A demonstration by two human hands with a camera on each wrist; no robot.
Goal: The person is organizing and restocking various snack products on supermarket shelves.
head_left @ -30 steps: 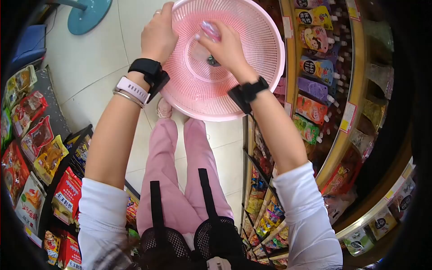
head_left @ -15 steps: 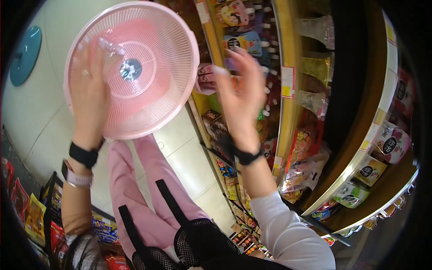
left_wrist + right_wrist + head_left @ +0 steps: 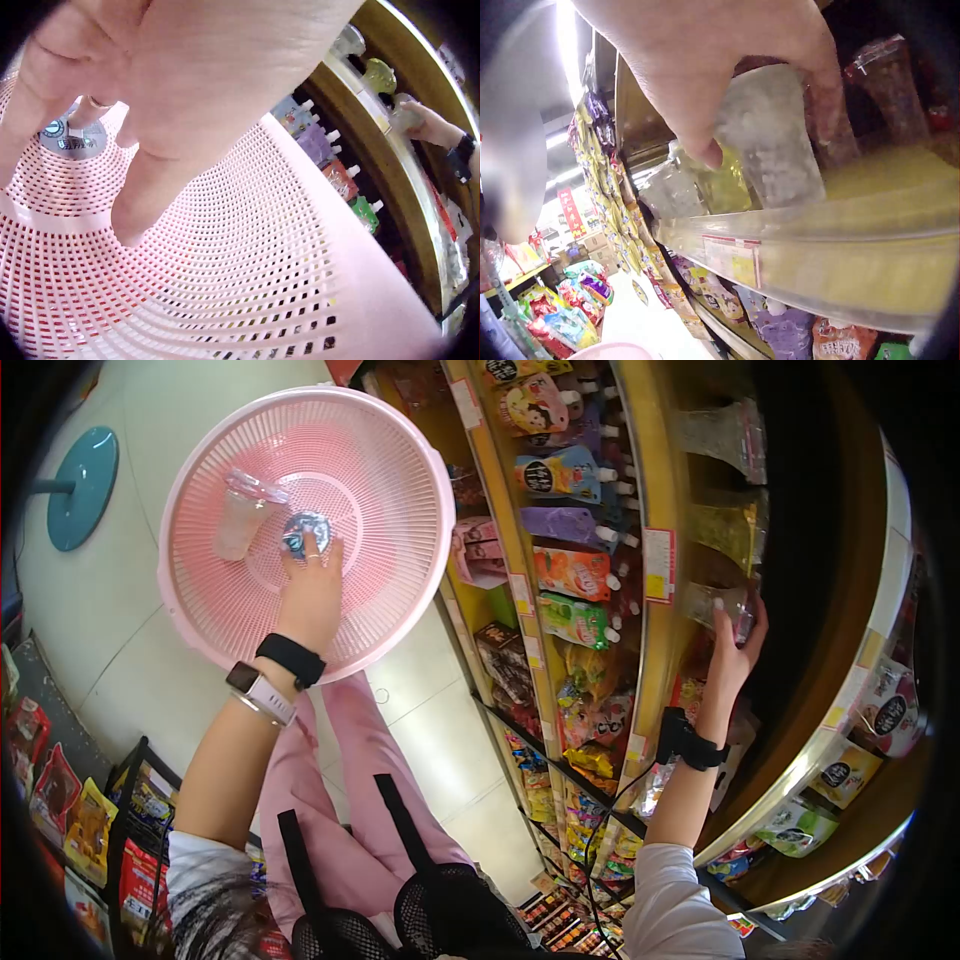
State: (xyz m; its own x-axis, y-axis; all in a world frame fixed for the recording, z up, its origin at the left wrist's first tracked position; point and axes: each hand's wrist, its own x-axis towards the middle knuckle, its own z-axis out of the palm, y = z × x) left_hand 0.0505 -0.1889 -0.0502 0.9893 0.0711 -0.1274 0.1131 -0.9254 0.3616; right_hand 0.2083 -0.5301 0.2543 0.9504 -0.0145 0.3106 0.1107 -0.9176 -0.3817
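Shop shelf (image 3: 655, 450) right: your right hand (image 3: 733, 658) grips a clear pouch (image 3: 708, 600), unbasketed. One bagged item (image 3: 240, 525) lies in the pink basket (image 3: 395, 510), left; your left hand (image 3: 312, 602) inside, fingers loose.

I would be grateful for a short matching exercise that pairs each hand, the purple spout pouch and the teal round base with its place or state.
Column one
1. Left hand
2. Right hand
3. Purple spout pouch
4. Teal round base

Column two
A. Between a blue pouch and an orange pouch
B. On the floor tiles
C. Gripping a clear packet at the shelf
D. At the round label inside the pink basket

Pairs: 1-D, 2-C, 3-A, 4-B
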